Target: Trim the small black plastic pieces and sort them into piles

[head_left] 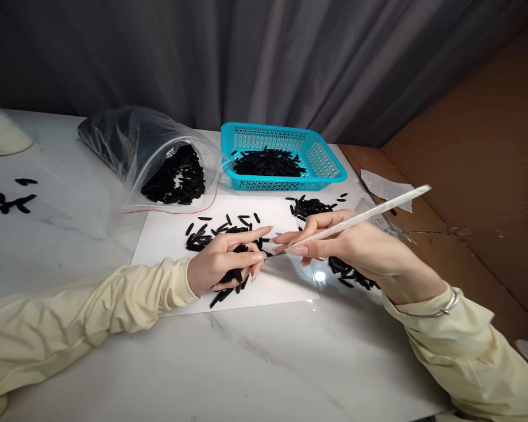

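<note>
My left hand (231, 258) is closed around several small black pieces over a white sheet (273, 287), some sticking out below the fingers. Its thumb and fingertips meet near the tip of a slim white tool (361, 218). My right hand (330, 237) grips that tool like a pen, its thin dark tip pointing at the left fingertips. Whether the tip touches a piece is too small to tell. Loose black pieces (198, 239) lie behind my left hand. Another heap of black pieces (310, 206) lies behind my right hand, and more show below it.
Behind the sheet stand a blue basket (286, 186) holding black pieces and an open clear bag (127, 146) with more inside. Several pieces (9, 202) lie at the far left near a pale object (2, 132). Cardboard (475, 176) rises at the right.
</note>
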Demonstrator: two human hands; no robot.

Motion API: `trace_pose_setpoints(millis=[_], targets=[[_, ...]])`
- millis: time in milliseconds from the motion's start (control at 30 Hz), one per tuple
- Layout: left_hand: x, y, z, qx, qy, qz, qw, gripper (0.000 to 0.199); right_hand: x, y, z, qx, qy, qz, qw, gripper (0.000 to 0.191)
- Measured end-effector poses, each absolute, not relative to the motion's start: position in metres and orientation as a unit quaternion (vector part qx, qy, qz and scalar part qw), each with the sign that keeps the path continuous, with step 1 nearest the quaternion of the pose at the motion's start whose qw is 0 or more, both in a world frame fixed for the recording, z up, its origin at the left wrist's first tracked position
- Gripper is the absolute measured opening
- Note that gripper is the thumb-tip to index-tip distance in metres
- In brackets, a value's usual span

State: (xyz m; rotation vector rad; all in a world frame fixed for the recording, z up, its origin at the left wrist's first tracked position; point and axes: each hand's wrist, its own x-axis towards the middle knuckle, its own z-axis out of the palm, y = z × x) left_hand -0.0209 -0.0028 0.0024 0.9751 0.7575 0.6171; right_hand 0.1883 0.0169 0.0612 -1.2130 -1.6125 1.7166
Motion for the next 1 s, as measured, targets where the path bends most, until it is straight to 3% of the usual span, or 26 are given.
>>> trace_pose_setpoints(millis=[200,533,1000], targets=[[-0.020,-0.002,0.001,0.444,0.353,0.304,0.765,0.075,0.183,0.019,0.046,-0.449,-0.498,0.703,0.239,0.014],[-0.020,-0.003,0.003,0.443,0.360,0.312,0.759,0.072,0.176,0.016,0.049,-0.469,-0.480,0.697,0.254,0.027],[-0.020,-0.003,0.004,0.443,0.362,0.313,0.758,0.070,0.173,0.010,0.049,-0.463,-0.530,0.656,0.271,0.028]])
